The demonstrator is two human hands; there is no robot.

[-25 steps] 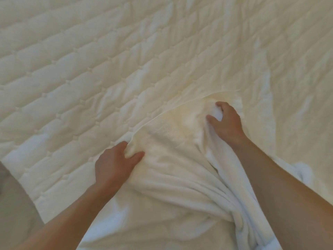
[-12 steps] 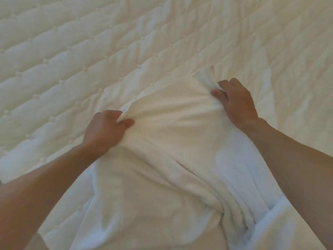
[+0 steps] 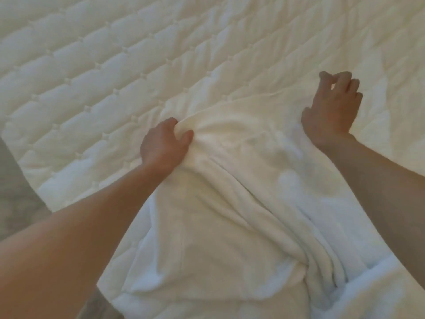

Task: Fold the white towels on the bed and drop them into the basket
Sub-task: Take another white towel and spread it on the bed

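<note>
Towel (image 3: 230,180): we see plain white, creamy toward 12 o'clock, bluish-white toward 6 o'clock.
Bed (image 3: 115,65): we see a cream-white quilted cover, stitched in diagonal rows of tufted cells.
Floor (image 3: 13,192): we see mottled grey at 9 o'clock.

Towel (image 3: 230,203): soft matt terry cloth. Bed cover (image 3: 115,65): quilted matt fabric.

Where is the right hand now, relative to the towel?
In the head view, the right hand is upper right, at the far right corner of the white towel, on the quilted bed.
</note>
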